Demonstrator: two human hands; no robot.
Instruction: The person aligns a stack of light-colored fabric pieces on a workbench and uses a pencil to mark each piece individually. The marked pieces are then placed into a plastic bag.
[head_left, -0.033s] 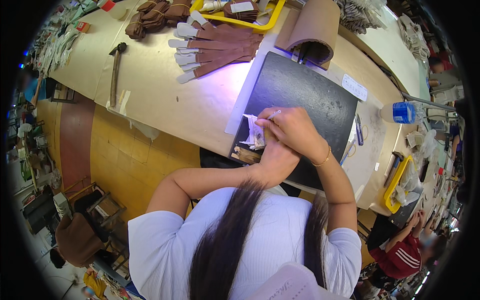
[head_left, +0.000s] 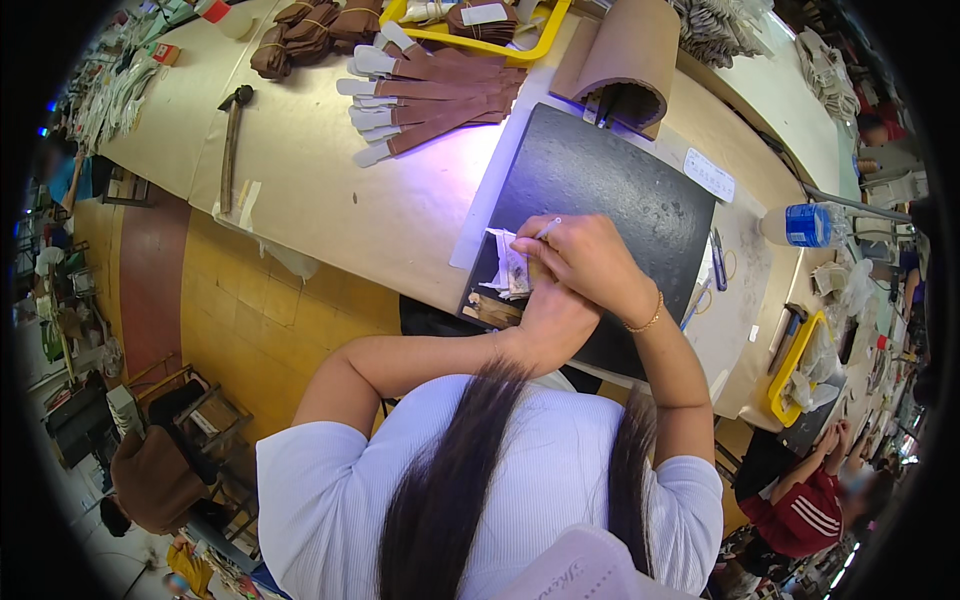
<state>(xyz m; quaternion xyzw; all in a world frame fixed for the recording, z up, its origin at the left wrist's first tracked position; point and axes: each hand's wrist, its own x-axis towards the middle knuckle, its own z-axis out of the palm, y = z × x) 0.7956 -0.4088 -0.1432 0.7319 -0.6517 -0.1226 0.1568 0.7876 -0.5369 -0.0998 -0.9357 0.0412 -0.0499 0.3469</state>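
Note:
My right hand (head_left: 595, 262) is closed around a thin pale stick (head_left: 549, 229), whose end sticks out above the fingers. Just below it, partly covered by it, my left hand (head_left: 556, 318) is closed, with its fingertips mostly hidden. What the left hand holds cannot be made out. Beside its fingers lies a crumpled whitish piece (head_left: 507, 268) with dark smudges, near the left edge of the black board (head_left: 610, 185). A worn brown patch (head_left: 490, 308) shows at the board's near left corner.
Brown strips with pale ends (head_left: 430, 100) fan out beyond the board, near banded brown bundles (head_left: 290, 45) and a yellow tray (head_left: 545, 40). A hammer (head_left: 230, 150) lies left. A brown roll (head_left: 630, 65), a blue-labelled bottle (head_left: 800, 225) and a cutter knife (head_left: 718, 262) are right.

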